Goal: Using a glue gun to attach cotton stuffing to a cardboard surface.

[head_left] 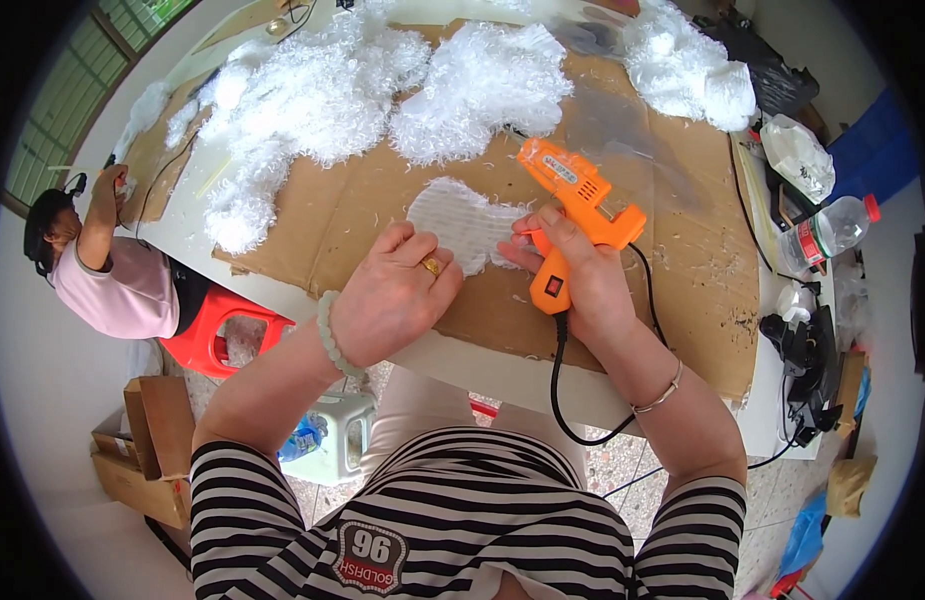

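My right hand (580, 272) grips an orange hot glue gun (574, 205) by its handle, nozzle pointing left and down at a flat white fuzzy fabric piece (460, 222) lying backside up on brown cardboard (682, 250). A black cord (559, 390) hangs from the gun's handle over the table edge. My left hand (392, 295), with a gold ring and a pale bead bracelet, presses on the left lower edge of the fabric piece, fingers curled over it.
Piles of white fluffy material (322, 95) cover the far half of the table, more at the far right (687, 70). A plastic bottle (832, 230) and black tools (797, 345) sit at the right edge. Another person (107, 270) sits at left by a red stool (217, 335).
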Available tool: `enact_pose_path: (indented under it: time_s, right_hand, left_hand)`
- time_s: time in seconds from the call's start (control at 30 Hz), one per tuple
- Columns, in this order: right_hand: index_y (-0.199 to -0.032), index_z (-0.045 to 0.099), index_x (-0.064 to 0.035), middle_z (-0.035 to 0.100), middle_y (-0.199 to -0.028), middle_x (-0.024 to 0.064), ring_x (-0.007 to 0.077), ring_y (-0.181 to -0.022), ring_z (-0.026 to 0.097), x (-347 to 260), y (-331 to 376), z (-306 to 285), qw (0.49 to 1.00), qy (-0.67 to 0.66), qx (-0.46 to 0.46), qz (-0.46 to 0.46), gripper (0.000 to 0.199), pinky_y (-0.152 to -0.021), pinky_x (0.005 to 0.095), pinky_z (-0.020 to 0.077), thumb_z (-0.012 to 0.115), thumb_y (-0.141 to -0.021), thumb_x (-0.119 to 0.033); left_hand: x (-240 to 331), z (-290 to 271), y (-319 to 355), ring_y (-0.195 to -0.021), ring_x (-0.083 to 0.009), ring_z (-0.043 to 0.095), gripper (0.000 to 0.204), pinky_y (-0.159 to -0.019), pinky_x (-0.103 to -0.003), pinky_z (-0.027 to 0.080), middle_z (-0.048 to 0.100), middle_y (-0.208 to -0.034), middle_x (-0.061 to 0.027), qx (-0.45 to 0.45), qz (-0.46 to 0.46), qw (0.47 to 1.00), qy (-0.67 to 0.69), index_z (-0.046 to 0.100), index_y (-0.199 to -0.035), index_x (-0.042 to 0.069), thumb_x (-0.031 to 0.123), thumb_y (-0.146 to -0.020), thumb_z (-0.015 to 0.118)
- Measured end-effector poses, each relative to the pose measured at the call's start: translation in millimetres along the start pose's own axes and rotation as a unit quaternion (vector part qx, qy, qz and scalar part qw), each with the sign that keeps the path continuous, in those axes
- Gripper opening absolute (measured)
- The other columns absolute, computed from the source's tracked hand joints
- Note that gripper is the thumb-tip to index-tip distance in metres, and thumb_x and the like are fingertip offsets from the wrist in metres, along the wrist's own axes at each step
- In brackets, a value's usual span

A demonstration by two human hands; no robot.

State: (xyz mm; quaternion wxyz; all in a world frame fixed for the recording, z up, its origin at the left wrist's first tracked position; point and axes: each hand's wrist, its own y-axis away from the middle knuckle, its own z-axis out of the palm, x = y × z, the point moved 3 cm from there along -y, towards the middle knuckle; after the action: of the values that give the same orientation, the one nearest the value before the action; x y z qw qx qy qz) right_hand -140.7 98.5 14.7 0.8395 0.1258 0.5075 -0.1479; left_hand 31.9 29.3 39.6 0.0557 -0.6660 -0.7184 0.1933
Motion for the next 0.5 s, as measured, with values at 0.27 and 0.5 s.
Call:
enact_pose_path:
  time_s: [0.27, 0.5]
  right_hand:
    - [-0.101, 0.052, -0.0011, 0.057, -0.097, 0.0088, 0.019, -0.097, 0.056, 4.6, -0.9, 0.7, 1.0, -0.016, -0.009, -0.002, 0.021, -0.089, 0.0426, 0.0492, 0.052, -0.092, -0.02]
    - [-0.102, 0.052, -0.0006, 0.057, -0.097, 0.0089, 0.0196, -0.097, 0.056, 6.7, -2.3, -1.1, 1.0, -0.018, -0.007, 0.0, 0.021, -0.088, 0.0427, 0.0496, 0.051, -0.092, -0.019]
  left_hand:
    - [0.4, 0.2, -1.6, -0.088, -0.0229, 0.055, 0.025, -0.084, -0.038, 0.041, 0.062, -0.091, -0.009, 0.003, 0.001, 1.0, -0.007, 0.057, -0.089, -0.001, 0.009, -0.066, 0.056]
    - [-6.3, -5.5, -3.3, -0.08, -0.0228, 0.056, 0.019, -0.083, -0.038, 0.042, 0.063, -0.085, -0.0096, 0.033, -0.055, 0.991, 0.116, 0.059, -0.09, 0.001, 0.003, -0.071, 0.062]
